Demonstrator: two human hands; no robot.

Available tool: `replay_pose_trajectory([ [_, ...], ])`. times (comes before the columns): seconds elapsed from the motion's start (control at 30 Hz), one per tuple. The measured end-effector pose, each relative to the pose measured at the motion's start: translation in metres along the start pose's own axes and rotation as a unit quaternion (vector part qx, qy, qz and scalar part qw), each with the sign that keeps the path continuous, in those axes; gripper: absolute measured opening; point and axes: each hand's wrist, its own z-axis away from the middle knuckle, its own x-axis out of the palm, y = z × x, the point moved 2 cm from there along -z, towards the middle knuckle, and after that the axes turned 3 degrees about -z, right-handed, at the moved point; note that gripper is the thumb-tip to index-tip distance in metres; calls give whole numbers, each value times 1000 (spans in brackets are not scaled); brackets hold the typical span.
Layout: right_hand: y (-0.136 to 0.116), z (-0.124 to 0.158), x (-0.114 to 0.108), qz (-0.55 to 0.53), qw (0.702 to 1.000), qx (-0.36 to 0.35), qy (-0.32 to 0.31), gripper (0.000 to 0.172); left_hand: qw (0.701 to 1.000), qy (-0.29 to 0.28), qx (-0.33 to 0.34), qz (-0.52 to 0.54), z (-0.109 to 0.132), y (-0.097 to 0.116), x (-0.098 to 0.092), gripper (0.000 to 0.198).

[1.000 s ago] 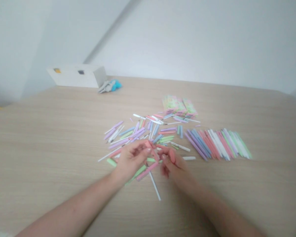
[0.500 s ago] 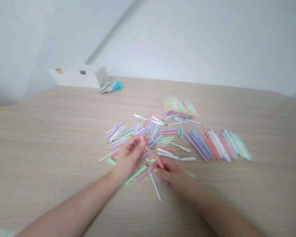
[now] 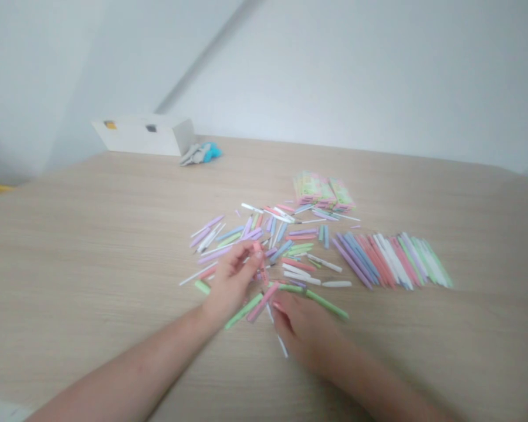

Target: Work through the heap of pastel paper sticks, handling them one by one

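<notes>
My left hand point(image 3: 233, 275) is closed around a coral pen part point(image 3: 259, 264), held upright over scattered pen pieces. Just to its right, my right hand point(image 3: 305, 328) is low at the table with its fingers pinched; whatever is between them is hidden and blurred. Near its fingertips lie a pink pen piece point(image 3: 263, 302) and a thin white stick point(image 3: 283, 347), partly covered by the hand. A green pen piece point(image 3: 242, 312) rests by the pink one. Another green piece point(image 3: 328, 305) shows behind the right hand.
Loose pastel pen parts, such as a white one point(image 3: 337, 284), spread beyond my hands. A row of whole pens point(image 3: 378, 258) lies at the right. Behind are stacked colourful packets point(image 3: 319, 190), a grey and blue cloth-like bundle point(image 3: 201, 153) and a white box point(image 3: 141, 138).
My right hand has moved down and slightly toward me, and the coral piece in its fingers no longer shows clearly. My left hand still holds its coral part, almost unmoved.
</notes>
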Motion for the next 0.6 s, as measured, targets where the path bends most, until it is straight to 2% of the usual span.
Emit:
replay_pose_trajectory([
  [0.17,-4,1,3,95,994,53,-27,15,999,-20,-23,19,2,5,5,22],
  [0.37,-1,-1,-3,147,984,96,-38,13,998,-39,-42,6,6,8,7,27],
  [0.53,11,-3,-10,128,986,110,6,10,991,-112,-68,-13,11,2,11,28],
  [0.6,13,-3,-16,95,989,113,30,9,990,-120,-66,-19,12,1,11,28],
])
